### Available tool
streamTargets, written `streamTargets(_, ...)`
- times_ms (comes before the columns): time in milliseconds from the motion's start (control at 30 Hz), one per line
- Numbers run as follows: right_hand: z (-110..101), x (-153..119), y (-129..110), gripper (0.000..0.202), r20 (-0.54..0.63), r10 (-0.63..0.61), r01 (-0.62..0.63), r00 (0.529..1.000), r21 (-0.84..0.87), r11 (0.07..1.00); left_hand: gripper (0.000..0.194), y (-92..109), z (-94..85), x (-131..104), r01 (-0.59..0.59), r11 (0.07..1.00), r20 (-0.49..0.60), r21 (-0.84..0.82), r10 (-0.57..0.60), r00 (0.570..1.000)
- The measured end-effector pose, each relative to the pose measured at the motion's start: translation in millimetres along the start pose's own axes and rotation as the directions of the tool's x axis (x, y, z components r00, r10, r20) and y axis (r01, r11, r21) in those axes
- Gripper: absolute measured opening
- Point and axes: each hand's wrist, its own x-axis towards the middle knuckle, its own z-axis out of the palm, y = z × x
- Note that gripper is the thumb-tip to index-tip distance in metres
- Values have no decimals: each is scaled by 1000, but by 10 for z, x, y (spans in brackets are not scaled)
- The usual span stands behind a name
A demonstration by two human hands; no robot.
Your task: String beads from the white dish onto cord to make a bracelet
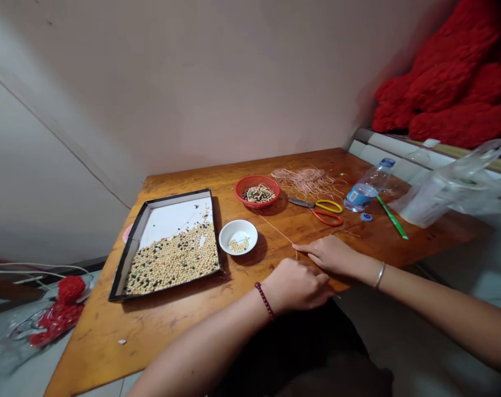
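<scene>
A thin pale string [275, 227] runs across the wooden table from near the red basket to my right hand [330, 253]. The right index finger is stretched along the tabletop with its tip at the string, which appears pinched there. Close in front, at the table edge, my left hand [297, 284] is closed in a fist. A short strand leads down toward it, and a strand end shows past its fingers; most of what it holds is hidden. Nearest on the left stands a white bowl [226, 238] with some pale beads and a needle-like piece in it.
A black-rimmed tray [214, 234] holds many cream, black and coloured beads. Behind are a red basket [238, 193] of strung beads, a tangle of pink string [306, 181] and scissors [316, 207]. A water bottle [360, 193], blue cap [366, 217], green pen [393, 218] and plastic bag [436, 193] stand right.
</scene>
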Motion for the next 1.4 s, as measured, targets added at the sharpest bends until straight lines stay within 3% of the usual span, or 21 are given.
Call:
streamTargets(67,-43,-79,-29,42,19,48,-48,999,-3,999,25,276,11,-44,-29,999,113,-40,34,993)
streamTargets(133,-74,-125,-60,44,38,71,-71,997,-14,997,26,539,27,-101,-177,974,205,-141,204,957)
streamTargets(200,-93,-152,-95,45,62,58,-57,996,-18,998,28,694,51,-154,-157,973,221,-167,192,956)
streamTargets(233,-101,-161,-116,45,67,54,-52,996,-23,998,26,716,66,-177,-94,981,199,-168,127,972)
streamTargets(300,-118,-175,-173,45,74,65,-63,995,-32,998,22,662,104,-219,141,981,103,-132,-128,986)
streamTargets(333,-130,-181,-211,45,79,80,-77,994,-37,996,20,604,123,-240,277,955,51,-101,-273,961)
streamTargets(400,-162,-198,-311,45,83,113,-110,990,-41,993,23,488,159,-295,528,849,-80,3,-526,847)
streamTargets(433,-179,-213,-373,45,92,117,-114,989,-33,993,30,450,175,-332,588,808,-126,32,-580,805)
streamTargets(467,-196,-234,-443,45,92,108,-107,990,-16,994,39,436,189,-376,609,791,-150,55,-596,789)
streamTargets(633,-200,-438,-857,41,108,-59,46,992,120,992,54,651,251,-682,666,733,-195,137,-639,744)
streamTargets(767,-141,-602,-1135,59,106,-121,101,987,176,979,47,855,299,-966,689,709,-240,152,-649,722)
streamTargets(867,-129,-636,-1253,62,94,-163,136,982,243,960,38,889,318,-1154,680,720,-315,140,-618,720)
streamTargets(1067,-163,-591,-1292,63,90,-181,143,979,321,936,26,738,359,-1352,634,760,-416,142,-535,735)
streamTargets(1267,-167,-678,-1273,64,91,-189,143,978,370,918,24,652,506,-1373,662,739,-520,124,-520,677)
streamTargets(1400,-111,-701,-1260,64,100,-149,77,984,515,854,22,625,528,-1355,630,770,-529,100,-495,689)
